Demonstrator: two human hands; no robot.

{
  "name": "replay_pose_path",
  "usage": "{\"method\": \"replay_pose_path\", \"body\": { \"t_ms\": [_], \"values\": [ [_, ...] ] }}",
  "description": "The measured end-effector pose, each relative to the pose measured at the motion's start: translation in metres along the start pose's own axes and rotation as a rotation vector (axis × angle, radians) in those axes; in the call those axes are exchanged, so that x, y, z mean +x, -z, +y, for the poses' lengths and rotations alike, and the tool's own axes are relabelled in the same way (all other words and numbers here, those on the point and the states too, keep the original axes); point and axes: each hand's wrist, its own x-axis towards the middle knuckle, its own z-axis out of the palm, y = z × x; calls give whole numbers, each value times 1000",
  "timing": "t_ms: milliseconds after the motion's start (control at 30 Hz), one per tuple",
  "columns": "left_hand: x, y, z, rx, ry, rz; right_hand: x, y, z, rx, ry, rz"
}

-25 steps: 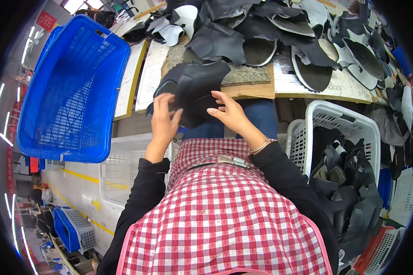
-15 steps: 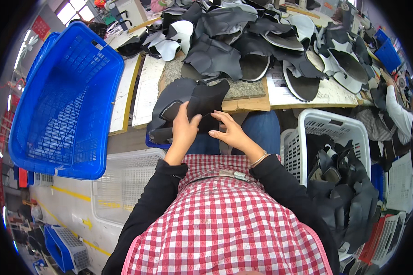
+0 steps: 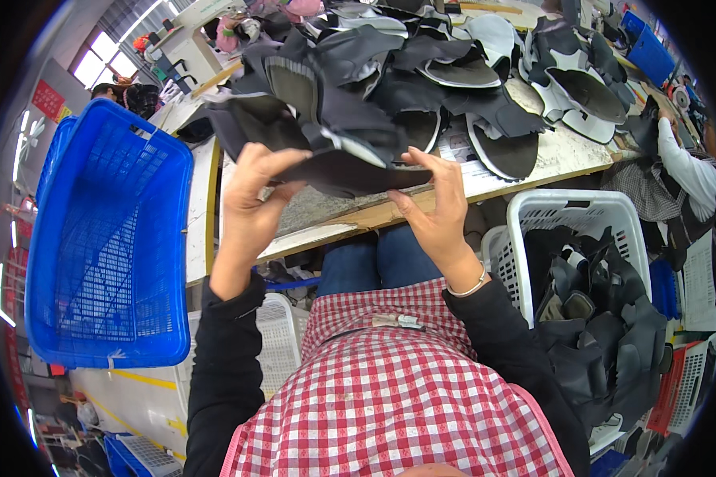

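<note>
A dark shoe upper (image 3: 346,172) is stretched between my two hands above the near edge of the workbench. My left hand (image 3: 254,191) pinches its left end between thumb and fingers. At the other end, my right hand (image 3: 441,203) grips the edge with thumb below and fingers above. Just behind it, more dark upper pieces with pale edging (image 3: 294,83) overlap, so where the held piece ends is hard to make out. Beyond lies a heap of black and white shoe uppers (image 3: 461,73) on the bench.
A big blue basket (image 3: 107,238) stands tilted at my left. To my right, a white basket (image 3: 573,203) is piled with dark uppers (image 3: 605,318). The workbench (image 3: 334,222) has a worn wooden front edge. Another person's arm (image 3: 684,171) shows at the far right.
Both hands have moved up and farther apart, lifting the shoe upper from near my lap to over the bench edge. Its edge is now drawn out between them.
</note>
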Motion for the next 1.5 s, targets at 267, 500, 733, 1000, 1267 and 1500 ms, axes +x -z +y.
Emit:
{"method": "replay_pose_path", "body": {
  "t_ms": [267,500,733,1000,1267,1500],
  "values": [
    [-47,-44,-46,-79,394,-59,-48,-10,45,961,-636,-503],
    [-37,-21,-42,-120,290,-182,-69,-44,54,1047,-1541,-680],
    [-30,4,-36,8,172,-255,-67,-61,30,1165,-1537,-408],
    [-13,6,-10,190,53,-261,-44,-71,35,1275,-1275,-801],
    [27,13,4,124,-39,-212,13,-28,46,2177,-950,91],
    [85,-27,2,104,-99,-379,70,5,30,600,-57,-364]
  ]
}}
